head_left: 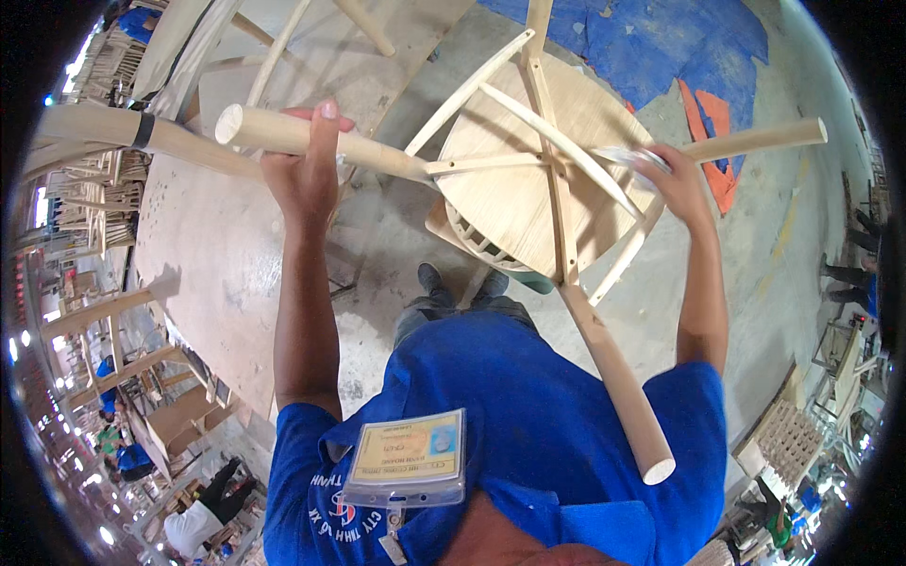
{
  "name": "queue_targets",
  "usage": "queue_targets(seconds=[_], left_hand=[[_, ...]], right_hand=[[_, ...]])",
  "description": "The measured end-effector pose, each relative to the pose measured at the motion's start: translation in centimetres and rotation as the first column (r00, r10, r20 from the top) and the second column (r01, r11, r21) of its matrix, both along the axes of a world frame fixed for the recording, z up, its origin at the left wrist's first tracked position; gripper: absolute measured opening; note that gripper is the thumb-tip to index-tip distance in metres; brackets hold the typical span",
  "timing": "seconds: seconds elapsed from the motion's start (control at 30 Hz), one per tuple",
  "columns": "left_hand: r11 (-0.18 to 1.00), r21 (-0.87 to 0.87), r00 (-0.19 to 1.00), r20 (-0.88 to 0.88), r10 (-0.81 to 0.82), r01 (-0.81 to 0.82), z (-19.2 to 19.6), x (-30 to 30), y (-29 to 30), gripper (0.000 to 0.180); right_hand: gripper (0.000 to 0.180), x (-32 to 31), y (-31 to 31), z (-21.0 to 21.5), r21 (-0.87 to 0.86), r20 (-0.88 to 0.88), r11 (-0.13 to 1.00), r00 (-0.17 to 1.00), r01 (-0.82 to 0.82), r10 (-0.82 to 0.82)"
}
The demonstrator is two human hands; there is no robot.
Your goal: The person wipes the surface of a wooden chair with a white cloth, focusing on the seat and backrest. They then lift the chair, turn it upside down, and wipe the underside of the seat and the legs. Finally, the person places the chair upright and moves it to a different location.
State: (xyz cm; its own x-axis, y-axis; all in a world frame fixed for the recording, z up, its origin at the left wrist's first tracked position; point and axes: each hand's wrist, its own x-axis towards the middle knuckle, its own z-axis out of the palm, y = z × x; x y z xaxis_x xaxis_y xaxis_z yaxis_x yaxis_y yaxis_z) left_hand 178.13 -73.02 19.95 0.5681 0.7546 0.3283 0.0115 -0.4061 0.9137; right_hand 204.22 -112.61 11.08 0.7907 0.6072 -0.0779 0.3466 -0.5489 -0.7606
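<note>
An unfinished pale wood chair (500, 132) is turned over in front of me, its underside up and its legs pointing outward. Thin curved stretchers and crossing bars span the seat's underside. My left hand (307, 160) is wrapped round the chair leg at the left, close to its end. At the right, my right hand (677, 184) pinches a thin whitish piece (623, 156), like crumpled paper or cloth, against the base of another leg. Motion blurs that piece, so its exact kind is unclear. A third leg (628, 396) points toward my chest.
A wide plywood tabletop (217, 274) lies to my left, with more chair parts (193, 146) over it. Blue sheeting (651, 47) and an orange piece (722, 189) lie on the far floor. Stacked wooden frames and other people are around the edges.
</note>
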Motion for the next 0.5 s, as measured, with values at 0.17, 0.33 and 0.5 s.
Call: queue_targets(seconds=[0.17, 0.33, 0.5], left_hand=[[0.990, 0.072, 0.991, 0.041, -0.126, 0.123, -0.9, -0.6, 1.3, 0.022], [0.937, 0.089, 0.932, 0.108, -0.345, 0.337, -2.1, 0.0, 3.1, 0.015], [0.872, 0.089, 0.848, 0.206, -0.489, 0.481, -3.7, -0.2, 4.7, 0.016]], right_hand=[[0.031, -14.9, -13.6, 1.1, 0.014, -0.302, 0.790, 0.756, 0.613, -0.581], [0.025, -34.0, -12.3, -6.3, -0.257, -0.623, 0.812, 0.553, 0.523, -0.553], [0.021, -30.0, 7.9, -3.2, 0.090, -0.465, 0.813, 0.746, 0.576, -0.477]])
